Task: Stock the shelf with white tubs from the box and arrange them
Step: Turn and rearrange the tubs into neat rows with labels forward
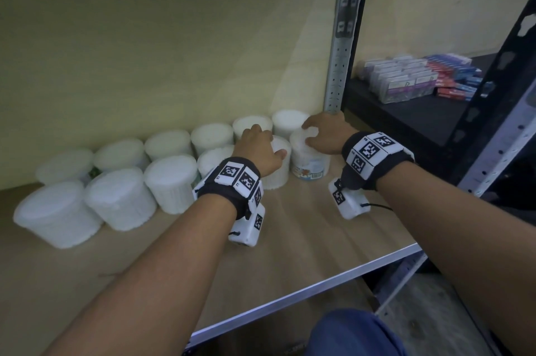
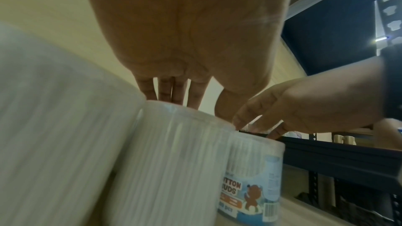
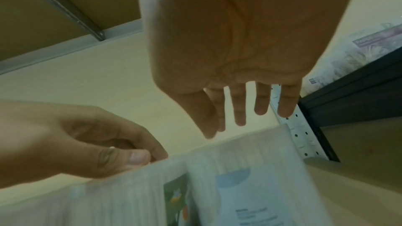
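Note:
Two rows of white tubs (image 1: 121, 199) stand along the back of the wooden shelf (image 1: 304, 225). My left hand (image 1: 259, 144) reaches over a plain white tub (image 1: 278, 178) in the front row, and its curled fingers and thumb grip the top rim. This tub (image 2: 174, 161) fills the middle of the left wrist view. My right hand (image 1: 322, 135) arches over the tub with a cotton-buds label (image 1: 310, 165) at the right end. Its relaxed fingertips (image 2: 245, 123) rest on that lid. The two tubs stand side by side and touch.
A perforated metal upright (image 1: 338, 65) stands just right of the last tub. Beyond it a dark shelf (image 1: 406, 123) holds stacked small packets (image 1: 406, 80). The shelf's metal front edge (image 1: 319, 283) runs below my arms. A pale wall backs the tubs.

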